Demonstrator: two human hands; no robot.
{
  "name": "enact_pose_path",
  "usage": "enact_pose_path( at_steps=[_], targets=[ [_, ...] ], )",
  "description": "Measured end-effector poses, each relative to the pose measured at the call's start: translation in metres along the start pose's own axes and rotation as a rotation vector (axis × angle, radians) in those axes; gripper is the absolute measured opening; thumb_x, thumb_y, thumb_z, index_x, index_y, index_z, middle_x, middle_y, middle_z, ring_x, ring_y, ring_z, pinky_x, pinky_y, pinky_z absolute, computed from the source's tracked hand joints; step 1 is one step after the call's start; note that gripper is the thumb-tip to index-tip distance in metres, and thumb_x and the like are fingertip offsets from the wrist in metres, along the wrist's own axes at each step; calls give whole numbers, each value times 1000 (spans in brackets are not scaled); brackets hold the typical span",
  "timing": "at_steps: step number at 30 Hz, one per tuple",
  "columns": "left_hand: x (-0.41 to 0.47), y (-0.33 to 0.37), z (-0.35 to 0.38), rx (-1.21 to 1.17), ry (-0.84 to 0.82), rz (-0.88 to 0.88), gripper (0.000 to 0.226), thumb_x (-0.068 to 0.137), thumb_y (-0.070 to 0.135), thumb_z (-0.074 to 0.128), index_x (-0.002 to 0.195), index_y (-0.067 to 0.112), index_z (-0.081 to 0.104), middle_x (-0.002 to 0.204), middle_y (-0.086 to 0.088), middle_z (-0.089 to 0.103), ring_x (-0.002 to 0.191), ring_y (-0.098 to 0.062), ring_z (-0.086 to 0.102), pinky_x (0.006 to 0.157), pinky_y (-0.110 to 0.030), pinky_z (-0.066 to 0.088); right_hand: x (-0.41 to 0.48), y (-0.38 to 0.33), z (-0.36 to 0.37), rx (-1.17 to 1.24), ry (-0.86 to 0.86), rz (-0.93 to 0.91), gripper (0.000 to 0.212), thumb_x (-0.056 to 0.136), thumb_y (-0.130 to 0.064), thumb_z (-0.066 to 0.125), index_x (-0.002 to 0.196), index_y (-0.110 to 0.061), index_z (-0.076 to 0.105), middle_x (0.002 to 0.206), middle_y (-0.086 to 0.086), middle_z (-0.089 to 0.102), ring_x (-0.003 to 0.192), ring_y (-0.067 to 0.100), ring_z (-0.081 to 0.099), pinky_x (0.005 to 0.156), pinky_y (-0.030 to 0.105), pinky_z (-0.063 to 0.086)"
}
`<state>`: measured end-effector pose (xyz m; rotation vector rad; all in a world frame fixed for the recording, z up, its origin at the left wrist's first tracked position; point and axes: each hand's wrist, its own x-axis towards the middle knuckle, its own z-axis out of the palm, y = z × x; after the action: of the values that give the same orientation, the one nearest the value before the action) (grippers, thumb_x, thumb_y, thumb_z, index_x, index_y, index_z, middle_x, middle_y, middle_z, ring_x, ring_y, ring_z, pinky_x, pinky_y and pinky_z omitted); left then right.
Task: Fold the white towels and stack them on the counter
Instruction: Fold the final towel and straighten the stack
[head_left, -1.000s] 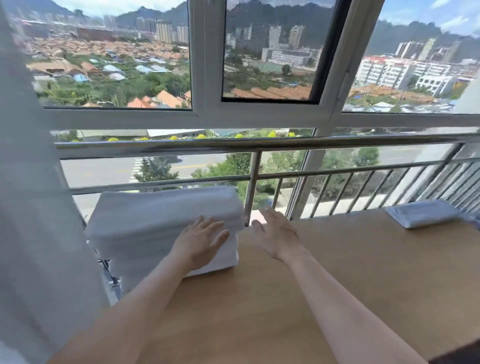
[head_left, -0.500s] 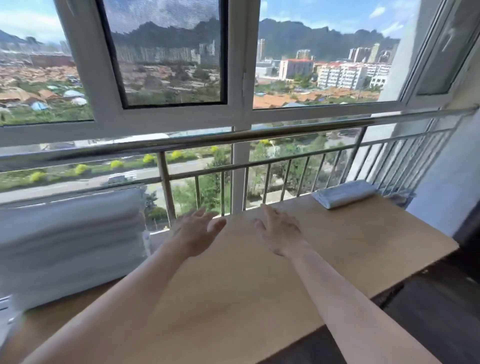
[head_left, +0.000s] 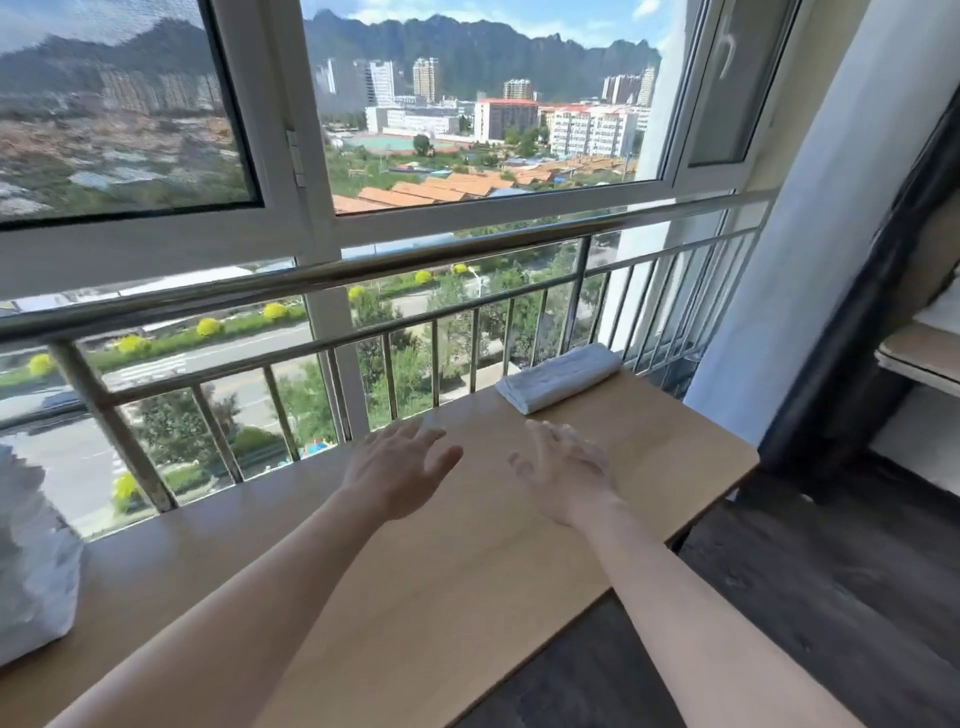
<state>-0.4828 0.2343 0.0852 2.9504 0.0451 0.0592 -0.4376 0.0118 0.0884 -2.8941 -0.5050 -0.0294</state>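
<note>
A stack of folded white towels (head_left: 36, 561) stands at the far left of the wooden counter (head_left: 441, 571), partly cut off by the frame edge. One more white towel (head_left: 561, 375) lies at the counter's far right end by the railing. My left hand (head_left: 400, 467) and my right hand (head_left: 566, 473) hover side by side over the middle of the counter, fingers spread and holding nothing. Both hands are well short of the far towel and far from the stack.
A metal railing (head_left: 363, 332) runs along the counter's far edge, with windows behind it. A white wall (head_left: 779, 260) and a dark frame (head_left: 857, 312) close off the right end. Dark floor (head_left: 805, 597) lies below the counter's right edge.
My left hand has left the towel stack. Both hands and my view have swung right along the counter, so the stack now sits at the left edge and the far towel is nearer.
</note>
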Motion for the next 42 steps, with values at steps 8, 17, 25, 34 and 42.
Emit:
enact_pose_path(
  at_steps=[8,17,25,34,42],
  targets=[
    [138,57,66,-57,-35,-17,68,95,72,20,149,36,40,163,-1,28,150,-22,24,119,-41,22,88,110,-7,-91,-131,55,65,101,-54,32,157,-23,21,164,2,23,151,23,17,119,43,16],
    [241,102,108,-75,-105,-50,71,94,74,16,150,38,40,163,1,27,151,-23,23,118,-40,20,178,204,1,-129,-214,94,66,102,-54,32,157,-22,18,164,3,21,151,24,17,118,42,17],
    [313,115,136,-46,-120,-159,74,90,79,14,145,40,44,161,1,33,148,-23,28,119,-40,22,268,261,36,-118,-257,46,64,102,-53,34,156,-21,21,163,1,23,149,21,20,116,42,23],
    [409,147,189,-54,-181,-385,76,90,80,17,147,38,43,159,-1,35,148,-21,28,117,-39,22,397,340,89,-6,-366,-47,66,102,-52,37,157,-21,20,163,0,23,149,21,21,118,40,25],
    [488,156,239,-51,-196,-488,73,91,76,34,153,38,31,167,0,16,152,-23,17,120,-43,20,495,385,145,-42,-384,-260,70,99,-55,42,155,-21,18,163,2,18,150,25,13,121,40,17]
  ],
)
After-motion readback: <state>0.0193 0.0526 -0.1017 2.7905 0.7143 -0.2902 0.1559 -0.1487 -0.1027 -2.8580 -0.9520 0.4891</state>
